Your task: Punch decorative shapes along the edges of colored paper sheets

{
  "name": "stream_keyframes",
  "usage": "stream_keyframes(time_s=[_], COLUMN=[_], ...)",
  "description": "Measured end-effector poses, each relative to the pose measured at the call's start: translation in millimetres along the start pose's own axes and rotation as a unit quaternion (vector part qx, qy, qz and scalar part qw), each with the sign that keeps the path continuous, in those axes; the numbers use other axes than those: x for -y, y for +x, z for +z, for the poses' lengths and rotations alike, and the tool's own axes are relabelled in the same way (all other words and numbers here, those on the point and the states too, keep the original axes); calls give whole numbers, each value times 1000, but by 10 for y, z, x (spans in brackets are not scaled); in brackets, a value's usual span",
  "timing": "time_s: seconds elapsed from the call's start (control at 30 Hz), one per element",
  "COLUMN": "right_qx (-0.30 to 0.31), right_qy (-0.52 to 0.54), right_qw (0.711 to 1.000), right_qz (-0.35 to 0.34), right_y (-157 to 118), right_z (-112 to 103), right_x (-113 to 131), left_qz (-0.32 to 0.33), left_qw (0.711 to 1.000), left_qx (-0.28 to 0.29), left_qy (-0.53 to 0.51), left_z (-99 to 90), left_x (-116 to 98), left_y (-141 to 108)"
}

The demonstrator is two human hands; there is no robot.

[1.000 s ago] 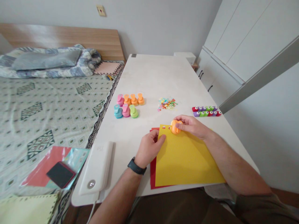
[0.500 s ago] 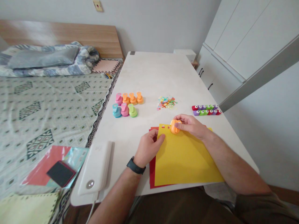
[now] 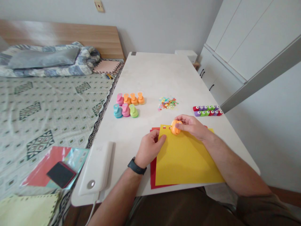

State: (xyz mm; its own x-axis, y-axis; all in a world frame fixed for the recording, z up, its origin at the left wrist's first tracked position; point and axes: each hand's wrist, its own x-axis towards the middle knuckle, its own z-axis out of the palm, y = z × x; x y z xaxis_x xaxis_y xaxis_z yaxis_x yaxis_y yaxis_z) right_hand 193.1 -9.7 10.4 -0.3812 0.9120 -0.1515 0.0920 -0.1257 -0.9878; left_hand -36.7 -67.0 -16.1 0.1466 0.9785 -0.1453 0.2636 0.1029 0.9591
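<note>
My right hand (image 3: 191,126) is closed around an orange craft punch (image 3: 175,127), which sits over the far edge of a yellow sheet of paper (image 3: 185,160). Small cut-out holes show in the sheet just left of the punch. Pinched between thumb and fingers of my left hand (image 3: 151,146) is the sheet's left edge near its far corner. Beneath the yellow sheet lies red paper (image 3: 153,172), showing along the left and near edges. Beyond the punch is a pile of small colourful paper cut-outs (image 3: 168,103).
Several larger craft punches (image 3: 125,110) stand in two rows at the left. Small punches (image 3: 208,111) form two rows at the right. A white lamp-like device (image 3: 96,169) with a cord lies at the table's near left corner, beside a bed (image 3: 58,110) holding a phone (image 3: 61,174).
Almost nothing differs. Both hands, the orange punch and the yellow sheet hold nearly the same positions, and the view has shifted very slightly.
</note>
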Motion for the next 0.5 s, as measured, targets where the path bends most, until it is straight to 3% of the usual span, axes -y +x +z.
stream_keyframes(time_s=[0.5], right_qx=[-23], right_qy=[8], right_qw=[1000], right_qz=[6], right_y=[29], right_z=[46], right_x=[-11], left_qz=[0], left_qw=[1000], left_qx=[11], left_qy=[-14], left_z=[7], left_x=[10], left_y=[-4])
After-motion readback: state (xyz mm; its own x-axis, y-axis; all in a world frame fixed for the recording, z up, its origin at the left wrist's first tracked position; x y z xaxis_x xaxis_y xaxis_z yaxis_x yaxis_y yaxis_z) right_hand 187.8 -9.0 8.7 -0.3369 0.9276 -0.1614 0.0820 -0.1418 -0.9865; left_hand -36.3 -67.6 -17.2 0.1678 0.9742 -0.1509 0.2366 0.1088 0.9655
